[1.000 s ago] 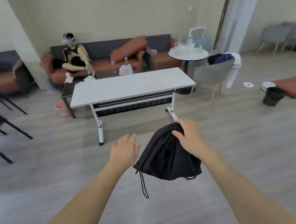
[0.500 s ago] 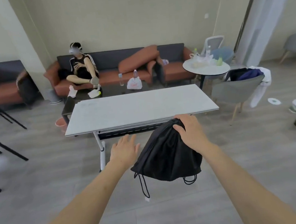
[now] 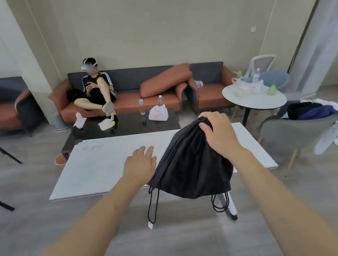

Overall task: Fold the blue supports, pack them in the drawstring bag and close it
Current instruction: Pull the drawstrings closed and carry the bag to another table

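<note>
Drawstring bag [image 3: 191, 167] hangs frame centre, over near edge of white worktop [image 3: 97, 168]. Our right hand [image 3: 219, 132] pinches bunched neck, fingers closed on fabric; left hand [image 3: 139, 165] open, fingers spread, holding nothing. We'd lower bag flat onto worktop, cords [image 3: 153, 208] clear of edge. Versus earlier frame: worktop much closer, bag now above it. Blue supports not visible.

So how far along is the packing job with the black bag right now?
Looks nearly finished. Done: the drawstring bag bulges as if filled, and no blue supports are in sight. In hand: the right hand grips its bunched neck, holding it above the white table; the left hand is open beside it. Left: I cannot tell whether the dangling cords are fully cinched.
</note>
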`<action>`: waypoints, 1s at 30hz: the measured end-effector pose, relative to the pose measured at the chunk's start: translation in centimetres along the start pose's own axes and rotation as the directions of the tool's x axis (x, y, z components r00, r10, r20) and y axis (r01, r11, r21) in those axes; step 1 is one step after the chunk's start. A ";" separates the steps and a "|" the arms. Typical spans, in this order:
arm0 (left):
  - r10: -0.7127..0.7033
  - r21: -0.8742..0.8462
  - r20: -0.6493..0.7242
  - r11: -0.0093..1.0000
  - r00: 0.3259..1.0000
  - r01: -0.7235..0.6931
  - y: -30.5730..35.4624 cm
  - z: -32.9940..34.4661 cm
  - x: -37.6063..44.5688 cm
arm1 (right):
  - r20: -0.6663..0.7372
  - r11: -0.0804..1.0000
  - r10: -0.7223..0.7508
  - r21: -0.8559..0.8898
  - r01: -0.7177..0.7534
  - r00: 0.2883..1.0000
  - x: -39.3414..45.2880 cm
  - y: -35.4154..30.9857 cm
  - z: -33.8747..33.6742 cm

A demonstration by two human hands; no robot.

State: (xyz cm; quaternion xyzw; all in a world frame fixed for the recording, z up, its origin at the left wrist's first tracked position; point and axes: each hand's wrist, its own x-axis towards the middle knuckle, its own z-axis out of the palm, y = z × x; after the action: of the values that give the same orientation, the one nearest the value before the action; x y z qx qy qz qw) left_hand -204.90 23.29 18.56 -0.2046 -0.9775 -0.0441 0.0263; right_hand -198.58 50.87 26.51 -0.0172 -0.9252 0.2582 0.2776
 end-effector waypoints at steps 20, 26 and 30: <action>-0.142 0.003 0.113 0.990 0.983 0.143 -0.8 7.8 35.8 | 0.260 0.999 0.044 -0.036 -0.035 0.965 28.5 20.1 20.8; -0.083 0.032 0.224 0.996 0.971 0.077 -1.6 11.7 41.0 | 0.430 0.991 0.133 -0.053 -0.122 0.893 28.6 23.5 27.7; -0.062 0.046 0.257 0.998 0.964 0.052 -2.4 13.0 44.5 | 0.486 0.986 0.163 -0.069 -0.149 0.859 29.8 24.9 30.3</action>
State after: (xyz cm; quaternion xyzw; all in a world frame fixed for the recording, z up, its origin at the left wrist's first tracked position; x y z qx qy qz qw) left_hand -247.01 40.10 8.59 -0.1799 -0.9787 0.0012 -0.0987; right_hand -242.44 63.41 7.84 -0.0300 -0.9644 0.2624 0.0120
